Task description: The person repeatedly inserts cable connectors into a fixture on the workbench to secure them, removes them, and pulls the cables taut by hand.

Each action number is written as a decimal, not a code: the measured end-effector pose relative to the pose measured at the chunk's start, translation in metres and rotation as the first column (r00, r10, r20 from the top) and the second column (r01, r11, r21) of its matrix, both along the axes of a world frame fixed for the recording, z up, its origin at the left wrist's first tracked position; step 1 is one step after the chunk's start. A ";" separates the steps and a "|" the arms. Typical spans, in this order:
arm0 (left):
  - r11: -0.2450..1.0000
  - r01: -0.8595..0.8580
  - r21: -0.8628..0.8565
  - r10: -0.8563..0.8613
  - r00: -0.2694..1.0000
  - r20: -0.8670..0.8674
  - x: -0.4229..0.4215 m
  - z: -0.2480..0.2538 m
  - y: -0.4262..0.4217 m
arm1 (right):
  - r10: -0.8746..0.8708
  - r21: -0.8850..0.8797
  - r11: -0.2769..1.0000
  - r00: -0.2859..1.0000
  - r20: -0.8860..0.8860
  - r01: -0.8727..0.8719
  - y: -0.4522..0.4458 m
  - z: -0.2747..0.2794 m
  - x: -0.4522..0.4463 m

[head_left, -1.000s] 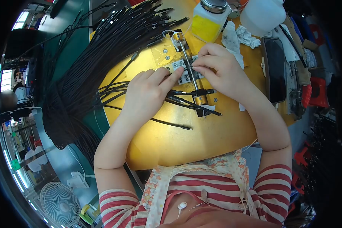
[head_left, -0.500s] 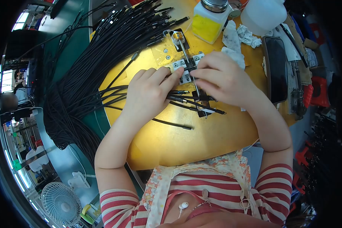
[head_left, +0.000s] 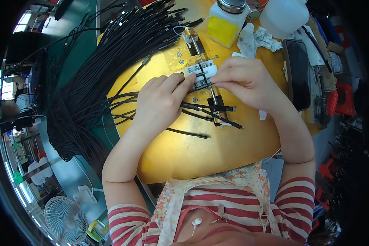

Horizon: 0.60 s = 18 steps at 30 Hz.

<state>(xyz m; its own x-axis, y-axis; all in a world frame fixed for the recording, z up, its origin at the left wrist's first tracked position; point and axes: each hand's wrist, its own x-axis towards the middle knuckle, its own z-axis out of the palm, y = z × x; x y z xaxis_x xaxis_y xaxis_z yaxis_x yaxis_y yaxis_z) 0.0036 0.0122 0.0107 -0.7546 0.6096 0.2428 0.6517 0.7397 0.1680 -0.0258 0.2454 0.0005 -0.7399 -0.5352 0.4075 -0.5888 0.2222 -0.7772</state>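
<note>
My left hand (head_left: 162,96) is closed over several black cables (head_left: 192,106) whose connector ends poke out below the palm. Its thumb and index finger touch the left side of a small metal and white clamping fixture (head_left: 194,70) with a long rod (head_left: 198,53) across it. At the fixture's lower right edge, my right hand (head_left: 248,80) pinches the end of a dark cable lying along that edge; the fingertips partly hide it. One more cable (head_left: 188,133) lies apart on the yellow board (head_left: 217,151), below my left hand.
A large bundle of black cables (head_left: 86,82) spreads across the left and back. Behind the fixture stand a jar of yellow material (head_left: 223,28) and a white plastic bottle (head_left: 285,18), with crumpled tissue (head_left: 268,39) near them. A phone (head_left: 297,76) lies to the right.
My right hand's fingers have moved from over the fixture to its right edge and closed into a pinch, uncovering a white block. The fixture's rod and the cables under my left hand have shifted slightly.
</note>
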 end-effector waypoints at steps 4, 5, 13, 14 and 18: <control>0.996 0.055 0.070 -0.050 0.997 -0.065 -0.007 -0.003 -0.005 | -0.046 -0.072 0.996 0.998 0.035 0.048 -0.003 -0.007 -0.003; 0.994 0.053 0.097 -0.051 0.998 -0.024 -0.006 0.002 -0.007 | -0.050 -0.070 0.996 0.995 0.085 0.057 -0.004 -0.004 -0.002; 0.988 -0.054 0.146 0.011 0.958 0.285 0.006 0.026 -0.002 | -0.101 -0.120 0.988 0.995 -0.002 0.100 -0.007 -0.016 -0.007; 0.994 -0.043 0.103 0.021 0.977 0.213 0.005 0.018 -0.001 | -0.123 -0.092 0.988 0.992 -0.020 0.121 -0.008 -0.018 -0.008; 0.999 -0.023 -0.038 0.026 0.996 0.083 0.001 0.003 -0.001 | -0.183 -0.003 0.983 0.980 -0.078 0.183 -0.011 -0.020 -0.009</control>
<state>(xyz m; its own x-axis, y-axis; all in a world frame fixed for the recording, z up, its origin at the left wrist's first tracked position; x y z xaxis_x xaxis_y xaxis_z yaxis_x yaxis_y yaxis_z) 0.0043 0.0112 0.0137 -0.7858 0.5983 0.1563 0.6184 0.7617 0.1933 -0.0349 0.2343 -0.0197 -0.7915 -0.3956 0.4660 -0.5967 0.3346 -0.7294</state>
